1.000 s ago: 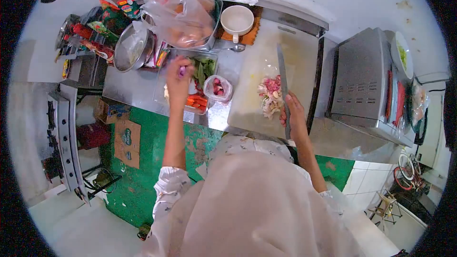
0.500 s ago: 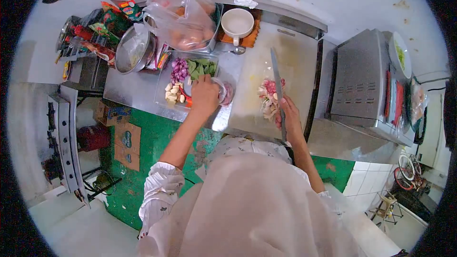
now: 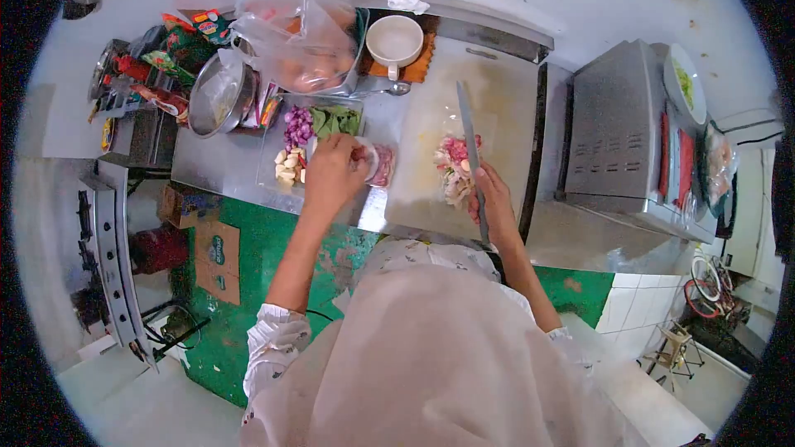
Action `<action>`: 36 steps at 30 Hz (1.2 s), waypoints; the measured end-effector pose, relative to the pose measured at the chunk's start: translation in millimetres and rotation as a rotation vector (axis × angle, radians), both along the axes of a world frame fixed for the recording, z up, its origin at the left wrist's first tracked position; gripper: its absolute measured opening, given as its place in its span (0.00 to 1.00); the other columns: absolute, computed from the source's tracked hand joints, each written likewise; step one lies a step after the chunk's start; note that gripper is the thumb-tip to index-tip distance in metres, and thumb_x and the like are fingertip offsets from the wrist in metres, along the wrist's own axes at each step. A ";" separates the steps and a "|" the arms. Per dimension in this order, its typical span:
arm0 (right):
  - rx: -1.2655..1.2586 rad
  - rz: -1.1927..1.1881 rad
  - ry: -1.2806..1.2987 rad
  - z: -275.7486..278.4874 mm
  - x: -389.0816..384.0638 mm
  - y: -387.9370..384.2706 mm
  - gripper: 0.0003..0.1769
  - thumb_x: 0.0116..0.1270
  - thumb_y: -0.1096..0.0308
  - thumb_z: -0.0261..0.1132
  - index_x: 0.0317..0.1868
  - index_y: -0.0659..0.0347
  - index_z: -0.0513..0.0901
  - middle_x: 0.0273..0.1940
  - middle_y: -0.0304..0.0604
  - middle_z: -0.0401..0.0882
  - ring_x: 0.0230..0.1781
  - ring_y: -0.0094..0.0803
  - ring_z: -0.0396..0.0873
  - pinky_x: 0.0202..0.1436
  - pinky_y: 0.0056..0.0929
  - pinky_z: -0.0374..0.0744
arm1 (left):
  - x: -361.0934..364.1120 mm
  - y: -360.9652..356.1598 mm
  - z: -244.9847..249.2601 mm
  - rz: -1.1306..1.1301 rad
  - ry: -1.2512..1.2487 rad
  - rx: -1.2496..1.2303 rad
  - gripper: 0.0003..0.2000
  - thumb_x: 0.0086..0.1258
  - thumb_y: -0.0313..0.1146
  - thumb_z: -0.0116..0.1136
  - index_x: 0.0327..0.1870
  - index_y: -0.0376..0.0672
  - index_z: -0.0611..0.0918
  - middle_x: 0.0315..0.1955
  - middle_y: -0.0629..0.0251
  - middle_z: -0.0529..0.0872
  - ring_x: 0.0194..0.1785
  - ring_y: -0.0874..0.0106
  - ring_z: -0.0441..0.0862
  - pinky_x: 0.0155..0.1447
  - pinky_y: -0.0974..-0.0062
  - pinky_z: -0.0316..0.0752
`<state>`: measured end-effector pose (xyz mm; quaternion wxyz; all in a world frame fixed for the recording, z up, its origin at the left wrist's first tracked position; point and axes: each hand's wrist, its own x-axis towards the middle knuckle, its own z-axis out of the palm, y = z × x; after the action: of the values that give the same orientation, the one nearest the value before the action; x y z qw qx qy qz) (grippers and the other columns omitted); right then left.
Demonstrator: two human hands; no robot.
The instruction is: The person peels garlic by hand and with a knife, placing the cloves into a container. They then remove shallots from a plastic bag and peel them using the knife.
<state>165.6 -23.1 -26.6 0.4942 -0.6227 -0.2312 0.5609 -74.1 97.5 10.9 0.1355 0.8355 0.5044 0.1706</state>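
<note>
My right hand (image 3: 497, 205) is closed on a knife (image 3: 469, 136), its blade pointing away over the white cutting board (image 3: 414, 174). Beside the blade lies a pile of chopped pink and pale pieces (image 3: 454, 167). My left hand (image 3: 335, 167) hangs over a clear tray with its fingers drawn together; what they hold, if anything, is too small to name. In the tray are purple shallots (image 3: 298, 126), garlic cloves (image 3: 289, 167) and green leaves (image 3: 338, 121). A small clear container with reddish contents (image 3: 381, 167) sits just right of that hand.
A white cup (image 3: 394, 40) stands on an orange cloth, with a spoon (image 3: 396, 88) nearby. Further left are a plastic bag (image 3: 306, 50), a metal bowl (image 3: 217, 99) and packets (image 3: 184, 43). A metal appliance (image 3: 613, 128) carries a white plate (image 3: 679, 95) at the right.
My left hand has shifted slightly left and lower, turning over the tray. The knife stays in my right hand beside the chopped pile. The whole view has moved a little.
</note>
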 end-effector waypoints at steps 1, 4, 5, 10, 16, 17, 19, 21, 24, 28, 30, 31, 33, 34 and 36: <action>0.000 -0.004 -0.004 -0.2 0.6 0.0 0.30 0.69 0.50 0.52 0.66 0.57 0.62 0.14 0.30 0.60 0.11 0.18 0.60 0.12 0.18 0.61 | 2.6 -0.9 8.9 -0.004 -0.004 0.000 0.11 0.50 0.28 0.59 0.36 0.39 0.79 0.32 0.56 0.79 0.40 0.60 0.78 0.43 0.67 0.74; 0.026 0.037 0.011 3.3 0.6 0.1 0.31 0.69 0.50 0.52 0.66 0.57 0.61 0.14 0.31 0.60 0.11 0.18 0.60 0.12 0.18 0.61 | 9.7 -2.7 11.6 0.114 -0.380 -0.494 0.10 0.54 0.25 0.56 0.39 0.39 0.79 0.31 0.61 0.80 0.40 0.69 0.79 0.42 0.75 0.74; 0.025 0.042 0.032 6.8 -0.6 0.5 0.31 0.69 0.50 0.52 0.66 0.58 0.61 0.14 0.31 0.60 0.11 0.19 0.60 0.12 0.18 0.61 | 12.0 -2.9 -2.8 0.073 -0.617 -0.657 0.11 0.56 0.25 0.55 0.41 0.40 0.79 0.35 0.63 0.80 0.41 0.71 0.79 0.43 0.75 0.74; 0.015 0.044 0.023 5.5 -4.6 -2.7 0.31 0.70 0.50 0.50 0.67 0.59 0.59 0.14 0.32 0.60 0.12 0.19 0.61 0.13 0.19 0.61 | 51.6 -21.1 -21.4 0.053 -1.162 -1.093 0.14 0.62 0.23 0.52 0.50 0.40 0.75 0.44 0.63 0.79 0.43 0.73 0.79 0.50 0.78 0.76; 0.153 0.099 -0.092 30.1 -18.1 -12.7 0.31 0.71 0.51 0.48 0.69 0.58 0.56 0.15 0.31 0.61 0.12 0.19 0.60 0.16 0.17 0.61 | 89.6 -32.1 -26.3 0.229 -1.549 -1.339 0.12 0.64 0.23 0.56 0.48 0.38 0.75 0.43 0.62 0.81 0.48 0.73 0.80 0.54 0.80 0.76; 0.230 0.122 -0.124 34.3 -19.6 -13.8 0.31 0.71 0.52 0.48 0.69 0.58 0.56 0.15 0.31 0.61 0.13 0.18 0.59 0.16 0.17 0.61 | 93.0 -33.2 -31.8 0.226 -1.546 -1.344 0.12 0.64 0.23 0.56 0.48 0.38 0.75 0.43 0.62 0.81 0.48 0.73 0.80 0.54 0.80 0.76; 0.306 0.140 -0.157 33.2 -18.8 -16.5 0.30 0.72 0.54 0.48 0.69 0.57 0.56 0.16 0.30 0.61 0.14 0.18 0.59 0.17 0.17 0.61 | 99.6 -35.2 -40.2 0.170 -1.704 -1.362 0.12 0.64 0.24 0.56 0.48 0.37 0.75 0.44 0.62 0.81 0.48 0.73 0.80 0.54 0.81 0.76; 0.299 0.206 -0.412 30.5 -18.2 -17.6 0.28 0.71 0.58 0.50 0.69 0.56 0.58 0.50 0.44 0.75 0.29 0.26 0.73 0.37 0.29 0.74 | 104.3 -40.3 -38.0 0.166 -1.724 -1.357 0.11 0.65 0.23 0.55 0.48 0.37 0.75 0.44 0.62 0.81 0.48 0.73 0.79 0.55 0.81 0.76; 0.157 0.214 -0.259 47.6 -19.4 -20.0 0.29 0.71 0.58 0.51 0.69 0.57 0.57 0.64 0.45 0.64 0.43 0.34 0.76 0.50 0.34 0.73 | 108.1 -43.8 -31.8 0.163 -1.741 -1.335 0.11 0.65 0.22 0.54 0.48 0.36 0.74 0.45 0.62 0.80 0.49 0.74 0.79 0.55 0.81 0.75; 0.272 0.231 -0.450 31.2 -17.0 -20.0 0.29 0.71 0.58 0.51 0.69 0.55 0.56 0.64 0.46 0.64 0.48 0.37 0.76 0.53 0.35 0.72 | 105.6 -46.3 -27.1 0.152 -1.725 -1.299 0.11 0.65 0.21 0.52 0.48 0.35 0.74 0.46 0.61 0.79 0.50 0.74 0.78 0.56 0.80 0.75; 0.334 0.191 -0.376 28.7 -19.1 -20.4 0.29 0.71 0.58 0.51 0.70 0.51 0.56 0.18 0.28 0.59 0.17 0.15 0.58 0.19 0.17 0.58 | 105.9 -46.9 -31.8 0.156 -1.724 -1.274 0.11 0.65 0.21 0.52 0.48 0.35 0.75 0.46 0.61 0.79 0.50 0.74 0.78 0.56 0.80 0.75; 0.334 0.191 -0.375 26.7 -18.6 -19.4 0.29 0.71 0.58 0.51 0.70 0.51 0.56 0.18 0.28 0.59 0.17 0.15 0.58 0.19 0.17 0.58 | 105.8 -47.0 -33.7 0.159 -1.726 -1.247 0.11 0.65 0.20 0.52 0.48 0.35 0.75 0.46 0.61 0.80 0.50 0.74 0.78 0.55 0.80 0.75; 0.454 0.161 -0.638 24.9 -17.4 -16.5 0.30 0.70 0.57 0.53 0.69 0.52 0.58 0.23 0.30 0.68 0.17 0.14 0.57 0.18 0.16 0.58 | 104.3 -48.2 -34.9 0.144 -1.701 -1.219 0.11 0.64 0.21 0.53 0.48 0.36 0.75 0.45 0.61 0.80 0.49 0.74 0.79 0.54 0.80 0.76; 0.454 0.160 -0.637 27.6 -16.1 -17.2 0.30 0.70 0.57 0.53 0.69 0.52 0.58 0.23 0.30 0.68 0.17 0.14 0.57 0.18 0.16 0.58 | 103.7 -49.0 -34.8 0.127 -1.676 -1.192 0.11 0.64 0.21 0.53 0.48 0.37 0.75 0.43 0.62 0.80 0.48 0.74 0.79 0.53 0.81 0.76; 0.204 0.207 -0.331 35.7 -12.5 -19.1 0.31 0.68 0.59 0.55 0.69 0.54 0.59 0.35 0.36 0.75 0.20 0.15 0.61 0.22 0.17 0.63 | 102.7 -50.5 -31.8 0.163 -1.651 -1.210 0.11 0.64 0.21 0.54 0.47 0.37 0.75 0.42 0.63 0.81 0.46 0.75 0.79 0.52 0.81 0.77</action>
<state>153.1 -42.3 9.1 0.4498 -0.6259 -0.4274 0.4724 28.6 47.0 -20.9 0.8268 0.2126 0.3106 0.4181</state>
